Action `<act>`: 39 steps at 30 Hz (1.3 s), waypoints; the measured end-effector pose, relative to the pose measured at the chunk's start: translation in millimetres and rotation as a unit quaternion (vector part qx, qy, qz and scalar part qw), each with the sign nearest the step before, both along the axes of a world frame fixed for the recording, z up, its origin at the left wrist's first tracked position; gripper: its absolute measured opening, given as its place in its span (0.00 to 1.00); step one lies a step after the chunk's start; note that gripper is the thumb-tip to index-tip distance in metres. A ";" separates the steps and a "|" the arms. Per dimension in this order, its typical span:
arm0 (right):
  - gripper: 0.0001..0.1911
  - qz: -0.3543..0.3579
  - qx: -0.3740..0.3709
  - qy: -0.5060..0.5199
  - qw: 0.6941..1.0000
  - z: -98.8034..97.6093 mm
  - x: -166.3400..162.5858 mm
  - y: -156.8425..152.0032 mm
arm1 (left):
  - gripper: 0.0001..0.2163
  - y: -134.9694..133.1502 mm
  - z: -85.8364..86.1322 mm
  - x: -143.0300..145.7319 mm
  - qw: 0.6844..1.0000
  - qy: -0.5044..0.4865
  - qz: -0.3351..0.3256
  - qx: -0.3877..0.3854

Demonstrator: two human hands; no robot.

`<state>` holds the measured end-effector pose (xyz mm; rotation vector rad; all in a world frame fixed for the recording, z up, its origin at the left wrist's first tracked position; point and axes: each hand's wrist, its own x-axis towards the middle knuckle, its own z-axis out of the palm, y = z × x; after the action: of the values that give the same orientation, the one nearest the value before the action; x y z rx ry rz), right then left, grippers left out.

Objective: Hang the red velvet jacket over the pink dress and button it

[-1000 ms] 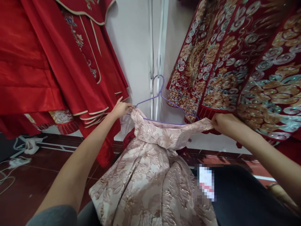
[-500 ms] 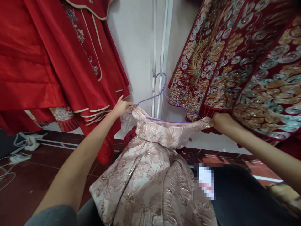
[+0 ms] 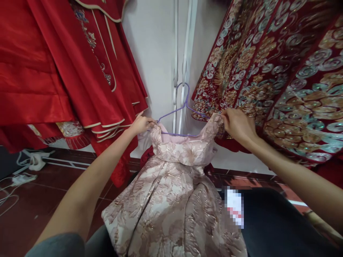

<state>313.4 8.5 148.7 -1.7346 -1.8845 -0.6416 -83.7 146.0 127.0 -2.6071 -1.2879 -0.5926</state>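
Note:
A pale pink brocade dress (image 3: 171,185) with a shiny floral pattern lies across the lower middle, its bodice towards the wall. A thin purple hanger (image 3: 173,111) runs through its neckline, and the hook touches a white upright rail. My left hand (image 3: 143,125) pinches the dress's left shoulder strap beside that end of the hanger. At the other side my right hand (image 3: 238,125) grips the right strap, which now sits over the hanger's right arm. That end of the hanger is hidden behind the cloth and fingers.
Red garments (image 3: 88,71) hang on the left. Embroidered dark red garments (image 3: 257,78) hang on the right. White rails (image 3: 184,53) run down the wall between them. A power strip (image 3: 23,179) with cables lies on the tiled floor, and a blurred-out patch (image 3: 234,207) is by my leg.
My right hand has moved up and inward, bringing the right strap over the hanger's end, which was bare before. My left hand has stayed nearly in place.

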 end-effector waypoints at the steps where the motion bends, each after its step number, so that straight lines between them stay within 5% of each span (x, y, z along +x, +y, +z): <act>1: 0.15 0.011 0.019 0.000 1.000 6.4 -9.2 -0.1 | 0.15 -1.0 -0.5 1.5 1.000 -0.003 0.001 -0.006; 6: 0.13 0.074 0.034 0.021 0.996 17.3 -33.4 15.1 | 0.13 -8.7 1.1 2.1 0.999 -0.021 0.002 -0.037; 14: 0.11 0.059 -0.126 0.138 0.981 -7.3 -11.4 38.5 | 0.21 -32.0 8.5 23.2 0.995 -0.073 -0.057 -0.048; 20: 0.15 -0.018 -0.068 0.181 0.981 3.4 1.5 38.1 | 0.20 -30.6 18.9 28.0 0.995 -0.077 -0.038 -0.050; 24: 0.14 -0.017 -0.055 0.198 0.978 -8.1 28.3 41.1 | 0.21 -23.5 21.4 13.4 0.996 -0.074 -0.027 -0.049; 29: 0.19 0.107 -0.155 0.246 0.951 -33.3 54.4 24.8 | 0.19 -16.6 16.2 20.7 0.996 -0.063 -0.033 -0.058; 34: 0.15 0.195 -0.242 0.313 0.897 -29.0 46.8 10.6 | 0.18 -21.7 1.0 48.3 0.979 -0.178 -0.044 -0.087; 36: 0.12 0.200 -0.267 0.317 0.888 -22.4 45.7 8.7 | 0.18 -21.7 -3.4 53.3 0.973 -0.216 -0.034 -0.074; 39: 0.10 0.111 -0.289 0.259 0.915 -16.2 54.8 6.3 | 0.19 -13.1 -5.1 52.7 0.966 -0.253 -0.031 -0.052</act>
<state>368.2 14.8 132.5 -1.7396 -1.9258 0.4822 -30.9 132.9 122.0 -2.6872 -1.3973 -1.3003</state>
